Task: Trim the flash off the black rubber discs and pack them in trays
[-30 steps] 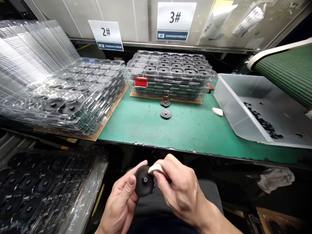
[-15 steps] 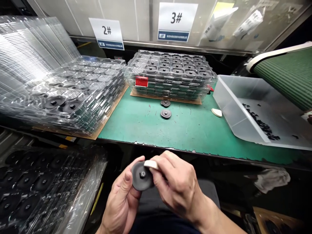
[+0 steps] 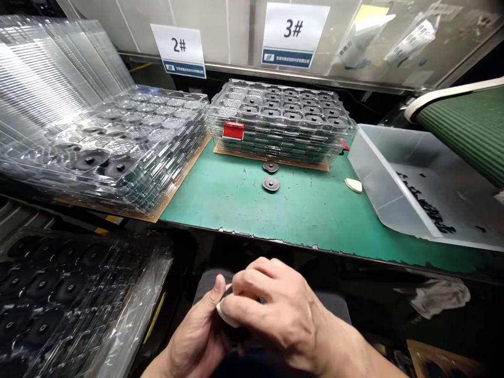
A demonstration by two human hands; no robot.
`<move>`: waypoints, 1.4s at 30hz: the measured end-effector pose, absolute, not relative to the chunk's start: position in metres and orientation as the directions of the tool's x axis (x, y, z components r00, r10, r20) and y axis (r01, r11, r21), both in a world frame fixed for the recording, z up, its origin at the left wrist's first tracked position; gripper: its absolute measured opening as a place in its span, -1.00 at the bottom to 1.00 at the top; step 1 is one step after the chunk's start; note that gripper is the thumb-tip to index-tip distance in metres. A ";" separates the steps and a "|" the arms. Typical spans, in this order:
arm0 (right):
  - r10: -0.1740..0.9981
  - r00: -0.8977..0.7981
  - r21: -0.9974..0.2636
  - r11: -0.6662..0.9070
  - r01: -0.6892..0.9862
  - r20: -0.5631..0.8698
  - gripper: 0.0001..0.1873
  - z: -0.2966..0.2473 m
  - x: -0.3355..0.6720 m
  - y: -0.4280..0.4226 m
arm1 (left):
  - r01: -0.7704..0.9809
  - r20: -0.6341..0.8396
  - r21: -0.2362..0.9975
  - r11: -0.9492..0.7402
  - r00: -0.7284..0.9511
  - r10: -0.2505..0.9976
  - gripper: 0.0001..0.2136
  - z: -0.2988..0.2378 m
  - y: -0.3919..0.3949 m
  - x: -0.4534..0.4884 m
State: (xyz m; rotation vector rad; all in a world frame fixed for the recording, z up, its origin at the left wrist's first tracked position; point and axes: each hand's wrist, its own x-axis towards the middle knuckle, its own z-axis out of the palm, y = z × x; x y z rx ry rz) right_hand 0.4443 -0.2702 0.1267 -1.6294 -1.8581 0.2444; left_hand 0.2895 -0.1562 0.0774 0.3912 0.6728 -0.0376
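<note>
Near my lap, my left hand (image 3: 199, 328) holds a black round disc (image 3: 236, 334), its thumb raised at the rim. Most of the disc is hidden under my right hand (image 3: 281, 310), which is closed on a small white sponge pad (image 3: 227, 316) and pressed against the disc. On the green table, two similar dark discs with centre posts, a nearer one (image 3: 271, 184) and a farther one (image 3: 270, 166), lie one behind the other. A second white pad (image 3: 353, 185) rests to their right.
Stacked clear trays (image 3: 281, 131) with black discs stand at the back, and more trays (image 3: 157, 173) stand left. A translucent bin (image 3: 374, 163) with small black parts sits right, beneath a green conveyor belt (image 3: 464, 118). Lower left is another disc-filled tray (image 3: 79, 315).
My right hand has moved down and left over the disc with the white pad, now covering most of it. The disc has tilted and sits slightly lower. The view has shifted slightly.
</note>
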 end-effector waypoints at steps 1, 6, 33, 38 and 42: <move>0.945 -0.008 -0.519 0.187 0.834 0.328 -0.83 0.126 0.447 -0.270 | 0.164 -0.614 0.338 0.927 0.784 0.085 -0.56 0.077 -0.157 0.290; 0.966 -0.023 -0.476 0.148 0.867 0.258 -0.78 0.128 0.449 -0.269 | 0.158 -0.627 0.343 0.926 0.772 0.100 -0.60 0.078 -0.156 0.293; 0.902 0.318 -0.463 -0.156 0.872 0.294 -0.78 0.111 0.429 -0.273 | 0.033 -0.582 0.570 0.821 0.721 0.376 -0.63 0.081 -0.148 0.290; 0.960 0.091 -0.427 0.032 0.903 0.266 -0.84 0.122 0.439 -0.269 | 0.143 -0.624 0.461 0.876 0.754 0.206 -0.68 0.065 -0.151 0.287; 0.957 -0.054 -0.421 0.177 0.890 0.287 -0.80 0.124 0.440 -0.267 | 0.118 -0.613 0.341 0.933 0.780 0.125 -0.67 0.065 -0.154 0.289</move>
